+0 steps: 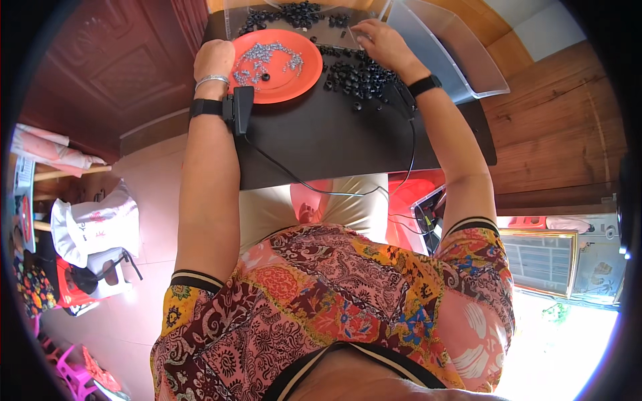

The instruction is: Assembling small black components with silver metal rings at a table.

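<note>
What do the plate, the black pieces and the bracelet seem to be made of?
Plate: probably plastic, smooth; even orange-red colour, soft sheen. Black pieces: glossy, with small highlights; plastic, rubber or coated metal, I can't tell. Bracelet: likely polished metal, from its silvery shine.

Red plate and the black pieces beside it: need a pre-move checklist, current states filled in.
1. Left hand at the left rim of the red plate: ok; firmness of hold, cannot tell.
2. Silver pieces within the plate: ok.
3. Only silver pieces in the plate: not ok, a single black piece lies there too.
4. Black pile gathered together: not ok, a few strays lie near its lower edge.
5. Right hand free of any piece: cannot tell.
6. Cable clear of the plate: ok.
</note>
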A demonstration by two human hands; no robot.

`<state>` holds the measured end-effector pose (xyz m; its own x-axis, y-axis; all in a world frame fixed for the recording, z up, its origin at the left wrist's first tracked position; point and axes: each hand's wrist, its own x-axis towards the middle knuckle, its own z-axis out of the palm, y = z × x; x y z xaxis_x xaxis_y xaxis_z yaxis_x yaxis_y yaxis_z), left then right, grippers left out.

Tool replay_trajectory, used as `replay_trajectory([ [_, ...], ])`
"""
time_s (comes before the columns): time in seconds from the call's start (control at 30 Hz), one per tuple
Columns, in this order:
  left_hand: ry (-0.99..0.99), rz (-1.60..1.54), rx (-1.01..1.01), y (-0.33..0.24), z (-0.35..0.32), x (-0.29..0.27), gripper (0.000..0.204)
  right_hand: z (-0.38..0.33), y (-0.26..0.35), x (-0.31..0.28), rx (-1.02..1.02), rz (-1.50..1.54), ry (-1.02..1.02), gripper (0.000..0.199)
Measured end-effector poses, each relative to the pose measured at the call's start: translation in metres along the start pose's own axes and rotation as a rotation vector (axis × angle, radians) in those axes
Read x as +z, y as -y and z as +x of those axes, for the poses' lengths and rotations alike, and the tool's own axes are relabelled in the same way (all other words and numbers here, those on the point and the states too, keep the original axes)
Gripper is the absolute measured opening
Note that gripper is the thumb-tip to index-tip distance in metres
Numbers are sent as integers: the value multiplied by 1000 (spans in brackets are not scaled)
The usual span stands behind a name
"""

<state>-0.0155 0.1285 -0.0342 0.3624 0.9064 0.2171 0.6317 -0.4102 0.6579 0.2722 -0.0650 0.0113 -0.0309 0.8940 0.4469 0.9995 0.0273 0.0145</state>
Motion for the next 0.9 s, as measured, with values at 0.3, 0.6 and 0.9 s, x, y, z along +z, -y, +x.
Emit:
replay_trajectory([
  [0.3,-5,22,41,-8,-5,-3,38,-14,-14,-8,107,13,81,23],
  [0.6,-117,15,43,-18,-11,-5,36,-77,78,-66,217,490,307,15],
  [0.9,149,-720,232,-58,-31,-1,24,-87,78,-32,-14,198,179,19],
])
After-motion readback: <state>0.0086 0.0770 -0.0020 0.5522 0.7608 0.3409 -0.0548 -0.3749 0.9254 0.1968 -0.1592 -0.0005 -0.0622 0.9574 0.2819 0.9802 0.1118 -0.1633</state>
